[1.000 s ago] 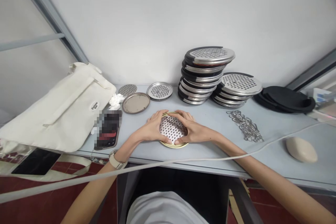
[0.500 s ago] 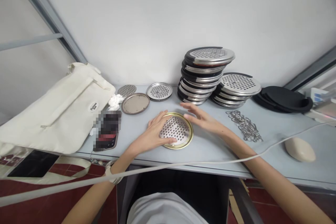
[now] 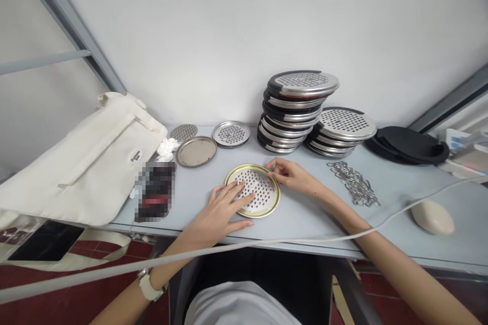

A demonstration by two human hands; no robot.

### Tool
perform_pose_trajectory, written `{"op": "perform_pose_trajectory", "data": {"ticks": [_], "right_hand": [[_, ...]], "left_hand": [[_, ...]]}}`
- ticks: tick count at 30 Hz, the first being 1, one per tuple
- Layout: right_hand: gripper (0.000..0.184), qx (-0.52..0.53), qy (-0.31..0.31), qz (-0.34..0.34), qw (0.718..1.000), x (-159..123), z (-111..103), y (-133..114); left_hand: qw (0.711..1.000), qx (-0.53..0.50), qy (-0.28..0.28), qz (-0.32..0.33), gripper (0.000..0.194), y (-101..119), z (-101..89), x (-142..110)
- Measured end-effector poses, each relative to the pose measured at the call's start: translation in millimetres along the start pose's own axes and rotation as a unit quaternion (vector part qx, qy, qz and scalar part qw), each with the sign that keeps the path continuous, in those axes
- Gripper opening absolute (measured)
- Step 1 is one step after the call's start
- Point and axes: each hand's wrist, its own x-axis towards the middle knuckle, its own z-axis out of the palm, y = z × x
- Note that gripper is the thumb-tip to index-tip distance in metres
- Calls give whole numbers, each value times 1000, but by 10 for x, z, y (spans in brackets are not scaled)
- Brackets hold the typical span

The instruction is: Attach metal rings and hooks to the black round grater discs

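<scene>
A round grater plate (image 3: 263, 190) with square holes lies in a gold-coloured ring (image 3: 249, 216) on the table in front of me. My left hand (image 3: 223, 208) rests over its left side, fingers spread, the fingertips on the perforated face. At the upper right edge, my right hand (image 3: 287, 175) has its fingers bent together, thumb and forefinger pinching the gold ring. What may lie under those fingers is hidden. Behind the plate are a plain shallow round metal dish (image 3: 196, 152), a silver-rimmed grater plate (image 3: 231, 134) and a small loose perforated disc (image 3: 183, 132).
Stacked grater plates with black edging (image 3: 293, 111) stand at the back, beside a lower stack (image 3: 345, 124). Black round pieces (image 3: 409, 144), metal rings (image 3: 354, 183) and a beige rounded object (image 3: 432, 217) lie right. Left are a white bag (image 3: 87, 157) and phone (image 3: 154, 193). A cable (image 3: 297, 240) crosses in front.
My left hand has slid down and left, exposing more of the plate's left side. My right hand's fingers have come together at the ring's upper right edge.
</scene>
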Motion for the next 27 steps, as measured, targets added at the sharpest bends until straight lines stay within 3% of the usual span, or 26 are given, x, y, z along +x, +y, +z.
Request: {"op": "perform_pose_trajectory", "data": {"ticks": [8, 13, 15, 17, 20, 23, 27], "right_hand": [[32, -26, 17, 1, 1000, 5, 20, 5], [36, -101, 110, 8, 989, 13, -10, -28], [38, -123, 137, -2, 983, 13, -29, -36], [34, -127, 155, -15, 980, 11, -40, -38], [23, -102, 152, -32, 983, 10, -34, -33], [19, -95, 155, -42, 982, 12, -22, -19], [30, -146, 188, -35, 971, 21, -24, 22]], "left_hand": [[1000, -13, -3, -4, 53, 1, -23, -15], [988, -74, 118, -68, 42, -23, -171, -43], [976, -82, 178, -90, 24, -59, -294, -32], [969, -73, 210, -104, 24, -118, -444, -1], [973, -35, 208, -93, 32, -272, -657, 97], [980, 3, 191, -51, 24, -530, -790, 276], [980, 7, 190, -62, 32, -941, -872, 618]]}}
